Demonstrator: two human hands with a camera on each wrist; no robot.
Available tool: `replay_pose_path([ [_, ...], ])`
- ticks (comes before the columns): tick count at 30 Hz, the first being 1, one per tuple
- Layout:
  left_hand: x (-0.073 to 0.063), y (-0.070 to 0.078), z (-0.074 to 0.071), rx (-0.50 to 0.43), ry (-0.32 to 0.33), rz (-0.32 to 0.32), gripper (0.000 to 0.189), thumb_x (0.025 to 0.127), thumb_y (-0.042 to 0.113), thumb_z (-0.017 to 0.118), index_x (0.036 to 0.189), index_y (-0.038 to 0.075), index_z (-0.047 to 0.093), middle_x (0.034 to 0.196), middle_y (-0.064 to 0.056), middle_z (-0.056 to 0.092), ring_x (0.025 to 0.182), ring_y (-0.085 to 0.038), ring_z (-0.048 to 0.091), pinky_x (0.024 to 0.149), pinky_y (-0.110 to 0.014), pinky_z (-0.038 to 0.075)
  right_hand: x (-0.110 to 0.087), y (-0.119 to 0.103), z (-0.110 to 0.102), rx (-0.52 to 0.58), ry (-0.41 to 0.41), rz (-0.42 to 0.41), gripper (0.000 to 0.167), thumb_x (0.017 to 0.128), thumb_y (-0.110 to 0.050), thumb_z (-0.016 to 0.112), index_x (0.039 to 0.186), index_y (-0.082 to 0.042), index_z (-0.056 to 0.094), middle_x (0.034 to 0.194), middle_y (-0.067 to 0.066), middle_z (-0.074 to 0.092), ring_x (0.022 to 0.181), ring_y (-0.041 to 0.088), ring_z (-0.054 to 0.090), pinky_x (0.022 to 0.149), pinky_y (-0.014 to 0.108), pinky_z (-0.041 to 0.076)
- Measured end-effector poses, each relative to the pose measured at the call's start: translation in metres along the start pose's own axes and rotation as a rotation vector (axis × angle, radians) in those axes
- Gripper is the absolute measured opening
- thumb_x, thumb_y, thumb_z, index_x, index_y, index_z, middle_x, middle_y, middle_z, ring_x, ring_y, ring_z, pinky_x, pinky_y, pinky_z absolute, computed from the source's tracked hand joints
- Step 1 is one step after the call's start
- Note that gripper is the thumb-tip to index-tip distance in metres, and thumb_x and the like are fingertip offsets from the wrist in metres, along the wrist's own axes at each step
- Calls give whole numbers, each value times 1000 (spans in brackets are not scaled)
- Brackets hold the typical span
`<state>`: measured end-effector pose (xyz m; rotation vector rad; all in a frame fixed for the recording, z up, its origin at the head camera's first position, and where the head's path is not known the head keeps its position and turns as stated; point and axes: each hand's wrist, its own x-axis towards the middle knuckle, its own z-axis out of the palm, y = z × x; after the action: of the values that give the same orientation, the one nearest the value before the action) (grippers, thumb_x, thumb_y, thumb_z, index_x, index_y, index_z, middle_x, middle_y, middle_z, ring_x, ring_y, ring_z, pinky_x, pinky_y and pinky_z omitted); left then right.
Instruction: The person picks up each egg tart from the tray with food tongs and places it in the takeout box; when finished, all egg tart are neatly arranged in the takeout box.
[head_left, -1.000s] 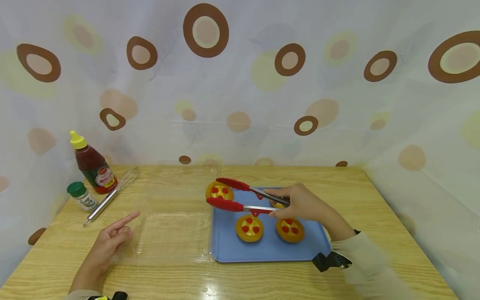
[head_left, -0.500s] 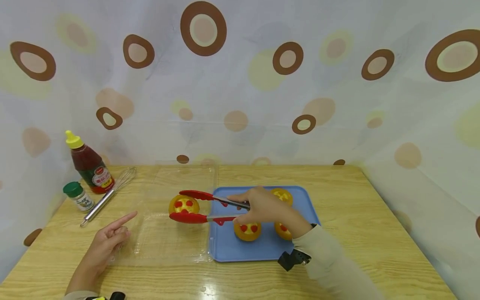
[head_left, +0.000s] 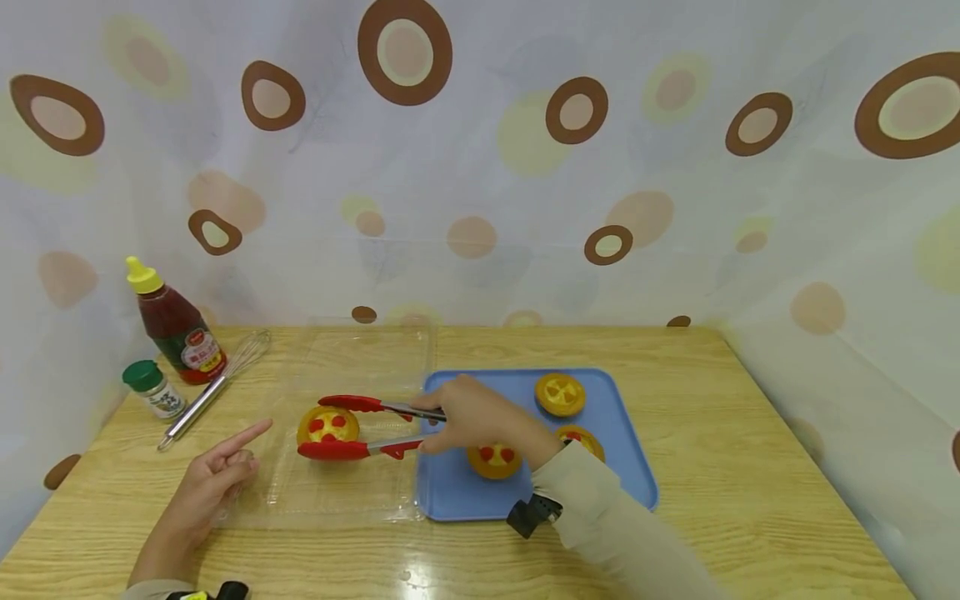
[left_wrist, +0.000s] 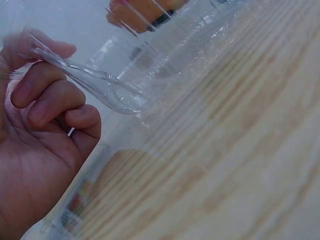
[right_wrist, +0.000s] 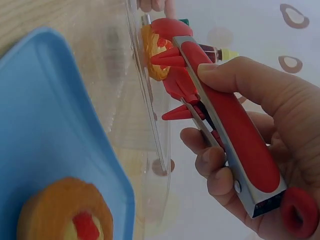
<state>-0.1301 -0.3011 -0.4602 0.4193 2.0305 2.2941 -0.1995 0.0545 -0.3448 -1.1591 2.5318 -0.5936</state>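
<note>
The person's right hand (head_left: 476,421) has its fingers wrapped round long metal tongs with red grips and red heads (right_wrist: 225,112), thumb along the top arm, presumably so a light squeeze closes them. The red heads clasp a round golden tart with red toppings (head_left: 327,423) from back and front, which leaves its decorated top untouched. That tart is over the front half of an opened clear plastic container (head_left: 375,492); whether it touches the base cannot be told. The left hand (head_left: 217,483) lies at the container's left edge, index finger straight and the others curled, perhaps to steady the flimsy plastic; whether they pinch the rim is unclear. A blue rectangular tray (head_left: 618,458) adjoins the container, a short carry for its three tarts (head_left: 560,394).

On the wood-grained worktop (head_left: 750,500), a dark red squeeze bottle with a yellow nozzle (head_left: 172,321) and a green-capped shaker jar (head_left: 155,390) both bear labels too small to read.
</note>
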Motion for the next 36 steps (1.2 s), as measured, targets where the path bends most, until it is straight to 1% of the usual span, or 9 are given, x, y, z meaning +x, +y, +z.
replay_pose_path([
  [5, 1, -2, 1, -24, 18, -15, 58, 93, -13, 41, 123, 31, 62, 64, -4, 23, 54, -20, 19, 45, -33, 13, 10, -5, 7, -29, -13, 19, 56, 81, -26, 74, 132, -9, 56, 47, -9, 27, 42, 6, 17, 43, 19, 21],
  [12, 2, -4, 3, -56, 4, -2, 59, 92, -15, 39, 125, 29, 61, 64, -4, 21, 53, -20, 17, 43, -33, 11, 17, -10, 14, -64, -5, 50, 56, 81, -26, 75, 131, -9, 57, 52, -8, 34, 42, 6, 18, 44, 18, 24],
  [22, 1, -4, 2, -26, 8, -5, 59, 92, -14, 40, 123, 31, 62, 63, -4, 21, 53, -19, 17, 45, -33, 13, 24, -13, 24, -79, 19, 103, 55, 80, -25, 75, 130, -13, 58, 48, -8, 20, 44, 6, 14, 43, 19, 19],
  [25, 0, -3, 2, -24, 14, -12, 59, 92, -14, 40, 123, 31, 62, 63, -4, 21, 53, -19, 17, 45, -33, 12, 26, -14, 27, -80, 32, 111, 55, 79, -25, 76, 130, -14, 59, 50, -8, 35, 45, 6, 19, 43, 19, 21],
  [28, 0, -2, 2, -31, 13, -10, 59, 92, -14, 40, 123, 31, 62, 63, -4, 21, 52, -19, 16, 45, -33, 12, 26, -15, 30, -114, 41, 121, 56, 79, -27, 76, 131, -16, 58, 67, -5, 60, 48, 5, 31, 46, 19, 28],
  [30, 0, -2, 2, -35, 19, -11, 59, 92, -14, 40, 123, 30, 62, 63, -4, 21, 52, -19, 16, 44, -33, 11, 25, -16, 31, -138, 43, 125, 58, 79, -29, 76, 132, -17, 57, 74, -2, 66, 52, 6, 38, 49, 19, 32],
  [32, 1, -2, 2, -44, 17, -9, 58, 92, -15, 40, 124, 29, 62, 63, -4, 21, 51, -20, 16, 43, -33, 11, 25, -17, 31, -160, 43, 126, 60, 78, -30, 76, 133, -18, 56, 70, -4, 64, 52, 6, 40, 50, 20, 34],
  [34, 1, -1, 1, -45, 16, -8, 58, 92, -14, 40, 124, 29, 62, 62, -4, 22, 51, -20, 16, 42, -33, 11, 23, -17, 31, -188, 40, 117, 62, 78, -31, 77, 135, -19, 54, 55, -7, 51, 49, 7, 35, 50, 20, 34],
  [36, 1, 0, 1, -46, 6, -1, 58, 93, -14, 39, 125, 29, 61, 62, -4, 22, 50, -20, 16, 42, -33, 11, 22, -18, 31, -207, 42, 102, 64, 78, -31, 77, 136, -18, 53, 49, -8, 39, 48, 7, 28, 50, 21, 32],
])
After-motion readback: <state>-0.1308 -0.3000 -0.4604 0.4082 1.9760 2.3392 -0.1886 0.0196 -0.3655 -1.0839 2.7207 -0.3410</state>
